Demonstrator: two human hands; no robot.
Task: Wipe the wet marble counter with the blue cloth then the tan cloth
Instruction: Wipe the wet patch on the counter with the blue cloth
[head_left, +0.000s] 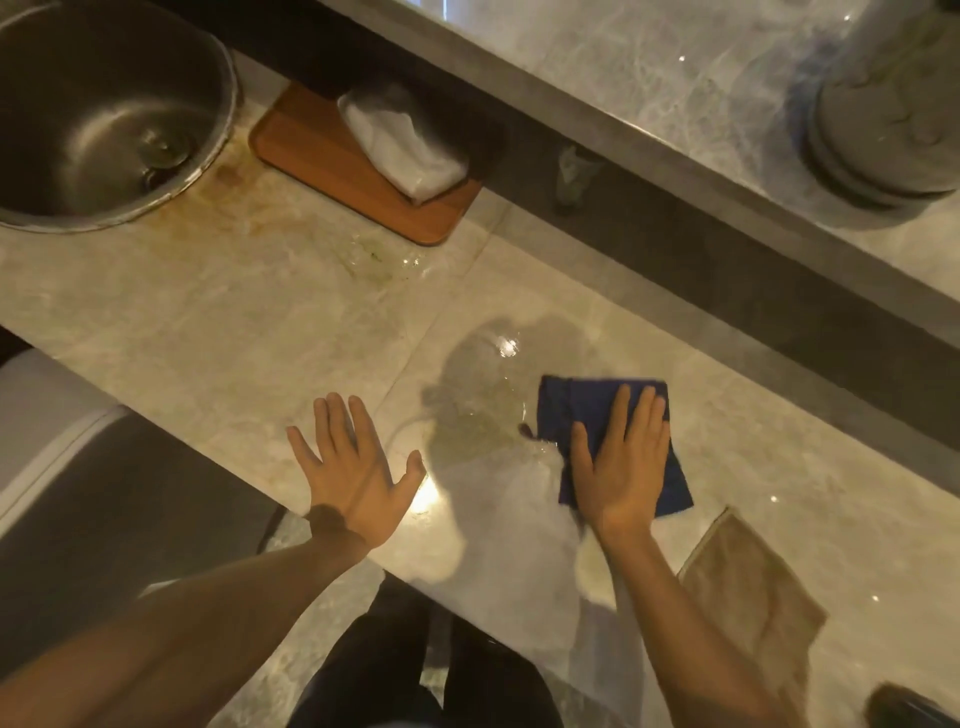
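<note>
The pale marble counter (218, 312) runs across the view, with a puddle of water (483, 395) near its middle. A folded blue cloth (587, 410) lies flat at the puddle's right edge. My right hand (623, 462) presses flat on the blue cloth, fingers spread, palm down. My left hand (353, 467) rests flat on the bare counter to the left of the puddle, fingers apart, holding nothing. A tan cloth (753, 597) hangs over the counter's front edge at the lower right, apart from both hands.
A round steel sink (104, 119) sits at the top left. A wooden board (322, 161) with a white folded cloth (405, 140) lies behind it. More water (395, 260) shines beside the board. A raised marble ledge (675, 88) with a grey round base (883, 130) runs along the back.
</note>
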